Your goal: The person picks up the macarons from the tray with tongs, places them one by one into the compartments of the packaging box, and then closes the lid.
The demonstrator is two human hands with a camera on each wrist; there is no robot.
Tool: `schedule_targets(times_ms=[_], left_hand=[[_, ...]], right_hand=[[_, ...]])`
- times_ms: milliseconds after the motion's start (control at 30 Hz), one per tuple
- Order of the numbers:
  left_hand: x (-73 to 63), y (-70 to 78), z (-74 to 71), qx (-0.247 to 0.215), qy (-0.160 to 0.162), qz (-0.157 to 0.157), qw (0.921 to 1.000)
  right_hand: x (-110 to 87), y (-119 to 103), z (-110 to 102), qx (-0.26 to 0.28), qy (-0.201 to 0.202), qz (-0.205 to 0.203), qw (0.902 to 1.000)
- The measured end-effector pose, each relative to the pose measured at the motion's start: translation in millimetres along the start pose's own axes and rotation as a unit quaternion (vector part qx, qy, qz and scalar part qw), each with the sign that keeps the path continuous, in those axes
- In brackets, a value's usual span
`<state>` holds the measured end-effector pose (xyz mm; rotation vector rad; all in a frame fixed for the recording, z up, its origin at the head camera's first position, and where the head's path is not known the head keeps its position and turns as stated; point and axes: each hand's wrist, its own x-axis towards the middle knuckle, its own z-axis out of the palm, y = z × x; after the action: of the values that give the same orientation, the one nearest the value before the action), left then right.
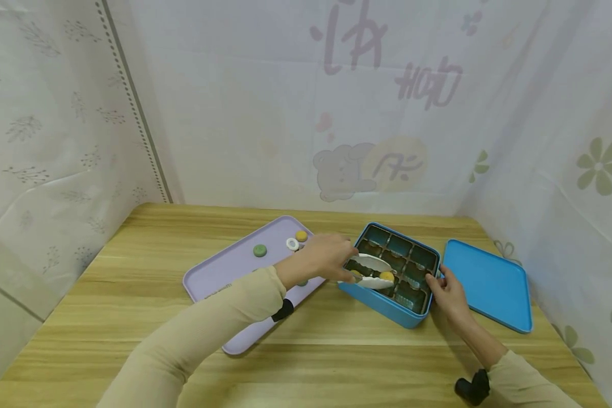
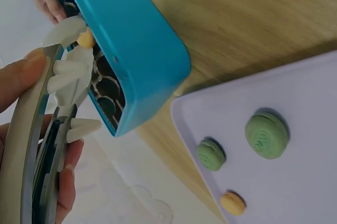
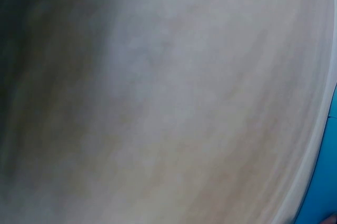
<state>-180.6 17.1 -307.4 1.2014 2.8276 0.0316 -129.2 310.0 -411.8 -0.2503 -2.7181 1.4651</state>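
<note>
My left hand (image 1: pixel 328 256) grips a pair of metal tongs (image 2: pixel 23 145) with white tips. Between the tips sits a small yellow macaron (image 1: pixel 386 276), held over the near part of a blue box (image 1: pixel 382 305). Inside that box is a dark insert divided into several compartments (image 1: pixel 410 294). My right hand (image 1: pixel 447 292) holds the box by its right side, thumb at the rim. In the left wrist view the macaron shows at the box's opening, partly hidden by the tongs. Blurred fabric fills most of the right wrist view, with a strip of blue at its edge.
Left of the box lies a lilac tray (image 1: pixel 219 272) bearing green macarons (image 2: pixel 267 135), a yellow one (image 1: pixel 301 236) and a white ring-like piece (image 1: pixel 292 244). A flat blue lid (image 1: pixel 489 283) rests to the right. Patterned cloth hangs behind the wooden table (image 1: pixel 306 374).
</note>
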Motion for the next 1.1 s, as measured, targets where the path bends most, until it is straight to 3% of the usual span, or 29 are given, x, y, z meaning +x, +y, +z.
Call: schedule_targets(times_ms=[267,433,567,733,900,1100], left_hand=[[0.0,1.3,2.7,0.0,0.009,0.0,1.0],[-4.8,-2.2,7.4,-0.027,0.02,-0.002,0.9994],[-11.7,-11.3,14.1,-0.077,0.039,-0.016,0.9962],[-26.5,-35.9,18.4,-0.13,0.091,-0.062,0.9853],[-47.4,-72.8,25.0,-0.151,0.14,-0.109,0.9725],[-70.2,-112.0,37.7,-0.176,0.142,-0.168,0.9595]], right_hand=[[0.9,2,0,0.002,-0.003,0.002,1.0],[0.7,2,0,-0.001,-0.001,0.001,1.0],[0.7,2,0,-0.001,-0.001,0.003,1.0],[0.1,0,0,0.001,-0.002,0.007,1.0],[-0.7,-1,0,0.004,-0.004,0.007,1.0],[-0.5,-1,0,0.008,-0.002,0.004,1.0]])
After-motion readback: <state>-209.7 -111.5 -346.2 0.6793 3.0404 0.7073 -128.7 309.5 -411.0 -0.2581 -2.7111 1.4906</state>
